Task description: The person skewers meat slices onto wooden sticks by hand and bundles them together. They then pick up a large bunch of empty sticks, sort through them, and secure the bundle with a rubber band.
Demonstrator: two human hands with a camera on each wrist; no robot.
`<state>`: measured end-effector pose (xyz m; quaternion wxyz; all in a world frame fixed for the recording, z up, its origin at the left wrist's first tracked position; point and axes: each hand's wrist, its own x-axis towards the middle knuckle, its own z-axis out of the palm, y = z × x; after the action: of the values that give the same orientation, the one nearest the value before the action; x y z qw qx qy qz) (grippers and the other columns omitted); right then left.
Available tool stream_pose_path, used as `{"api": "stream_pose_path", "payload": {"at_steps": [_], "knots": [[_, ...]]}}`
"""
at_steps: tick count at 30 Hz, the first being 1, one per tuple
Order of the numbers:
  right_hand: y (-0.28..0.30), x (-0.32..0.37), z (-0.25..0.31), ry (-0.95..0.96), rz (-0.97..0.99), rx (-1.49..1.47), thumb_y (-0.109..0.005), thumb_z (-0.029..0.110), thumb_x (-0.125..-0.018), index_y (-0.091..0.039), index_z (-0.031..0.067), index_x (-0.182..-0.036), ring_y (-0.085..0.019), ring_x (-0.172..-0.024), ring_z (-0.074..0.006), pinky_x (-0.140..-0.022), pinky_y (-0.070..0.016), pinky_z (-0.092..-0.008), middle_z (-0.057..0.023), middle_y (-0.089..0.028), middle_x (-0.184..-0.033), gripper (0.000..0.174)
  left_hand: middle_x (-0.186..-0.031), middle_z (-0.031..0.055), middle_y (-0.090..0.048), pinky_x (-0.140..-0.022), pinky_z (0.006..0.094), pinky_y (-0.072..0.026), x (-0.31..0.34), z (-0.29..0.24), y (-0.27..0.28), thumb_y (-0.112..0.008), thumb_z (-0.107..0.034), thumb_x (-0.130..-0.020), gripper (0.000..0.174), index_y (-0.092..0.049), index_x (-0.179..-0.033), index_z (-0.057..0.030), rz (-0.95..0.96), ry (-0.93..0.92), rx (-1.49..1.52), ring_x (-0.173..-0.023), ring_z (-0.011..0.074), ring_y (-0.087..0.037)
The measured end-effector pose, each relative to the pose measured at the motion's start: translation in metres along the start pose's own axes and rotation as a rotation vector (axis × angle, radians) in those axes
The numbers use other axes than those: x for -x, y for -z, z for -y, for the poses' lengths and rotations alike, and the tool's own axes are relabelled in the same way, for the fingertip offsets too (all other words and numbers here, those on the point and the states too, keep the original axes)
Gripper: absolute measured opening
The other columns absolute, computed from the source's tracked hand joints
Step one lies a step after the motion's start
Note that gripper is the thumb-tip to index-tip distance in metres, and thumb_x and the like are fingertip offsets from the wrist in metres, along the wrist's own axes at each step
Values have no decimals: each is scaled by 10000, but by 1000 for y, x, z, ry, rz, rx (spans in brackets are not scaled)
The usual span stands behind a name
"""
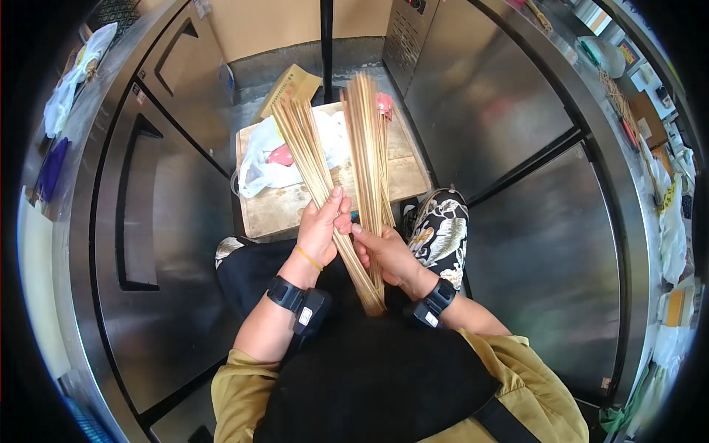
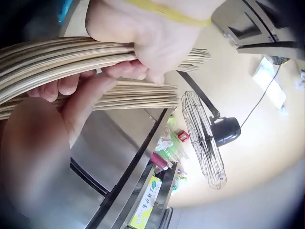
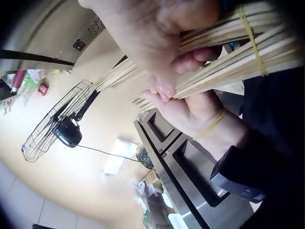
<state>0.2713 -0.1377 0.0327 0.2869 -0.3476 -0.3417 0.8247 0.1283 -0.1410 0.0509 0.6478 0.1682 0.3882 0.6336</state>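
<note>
Two bundles of thin wooden sticks fan apart upward and meet at their lower ends in the head view. The left hand [image 1: 320, 230] grips the left bundle [image 1: 304, 144], thumb along it. The right hand [image 1: 390, 257] has its fingers curled round the right bundle [image 1: 363, 140]. Both hands are close together at mid-length. In the left wrist view, the left hand [image 2: 159, 36] lies over one bundle [image 2: 52, 59], the right hand [image 2: 78, 107] beside it. A yellow band [image 3: 252, 42] circles sticks in the right wrist view, near the right hand [image 3: 143, 36].
A wooden board [image 1: 269, 214] lies beyond the knees, with a white plastic bag [image 1: 260, 159] and pink items on it. Behind stands a cardboard box [image 1: 292, 88]. Steel cabinets [image 1: 177, 214] flank both sides. A black fan [image 2: 224, 131] hangs at the wall.
</note>
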Motion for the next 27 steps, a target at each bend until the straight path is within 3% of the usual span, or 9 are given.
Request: {"api": "stream_pose_path", "payload": {"at_steps": [8,10,12,14,16,19,22,25,27], "knots": [[-9,2,-1,-58,100,51,-592,240,-905,-516,103,-778,-438,-489,-42,-455,-381,-186,48,-480,-600,202,-639,-47,-387,-418,174,-296,-13,-78,1,-522,-221,-940,188,-445,-807,-114,20,-282,-16,-478,30,-326],[-4,6,-3,-76,134,69,-616,233,-889,-544,87,-827,-451,-501,-56,-468,-397,-190,34,-491,-605,174,-619,-61,-365,-408,172,-275,-18,-114,23,-492,-222,-957,214,-435,-775,-124,-143,-469,-215,-473,16,-308],[6,10,-3,-39,164,76,-624,259,-882,-559,87,-870,-532,-610,-73,-566,-462,-215,9,-556,-696,184,-605,-67,-356,-396,167,-269,-16,-153,44,-492,-215,-958,229,-436,-756,-121,50,-530,-53,-460,8,-310],[13,13,-5,74,264,140,-635,231,-873,-536,84,-946,-569,-784,-98,-735,-480,-266,-34,-593,-806,192,-582,-71,-329,-391,171,-268,-8,-161,43,-455,-224,-973,230,-424,-766,-127,-56,-487,-101,-446,10,-295],[12,23,-13,-16,441,-112,-599,149,-891,-462,109,-991,-542,-706,-108,-669,-472,-286,-37,-535,-745,175,-595,-61,-396,-397,154,-315,5,-142,34,-459,-222,-969,195,-441,-797,-131,-48,-383,-107,-459,22,-361],[19,24,-5,-17,246,-88,-571,121,-905,-436,124,-975,-456,-526,-85,-508,-419,-237,16,-446,-641,152,-616,-43,-419,-400,171,-335,11,-84,54,-487,-231,-952,171,-467,-815,-131,8,-88,100,-480,41,-389],[26,29,54,257,74,-62,-585,113,-891,-460,115,-966,-458,-495,-76,-468,-407,-227,20,-473,-657,146,-628,-38,-400,-437,198,-341,20,-33,55,-487,-258,-950,174,-470,-837,-128,110,173,310,-479,53,-354],[54,42,186,693,-179,238,-603,151,-881,-466,103,-907,-467,-461,-85,-418,-402,-232,13,-474,-600,147,-622,-41,-372,-450,210,-337,20,-51,42,-483,-263,-953,188,-452,-824,-130,126,118,298,-485,53,-341],[56,56,263,745,-255,120,-644,206,-850,-498,66,-851,-487,-429,-112,-384,-419,-248,-1,-487,-557,203,-636,-42,-375,-440,204,-335,27,-65,33,-472,-264,-957,157,-471,-873,-132,260,45,230,-483,51,-337]]}}
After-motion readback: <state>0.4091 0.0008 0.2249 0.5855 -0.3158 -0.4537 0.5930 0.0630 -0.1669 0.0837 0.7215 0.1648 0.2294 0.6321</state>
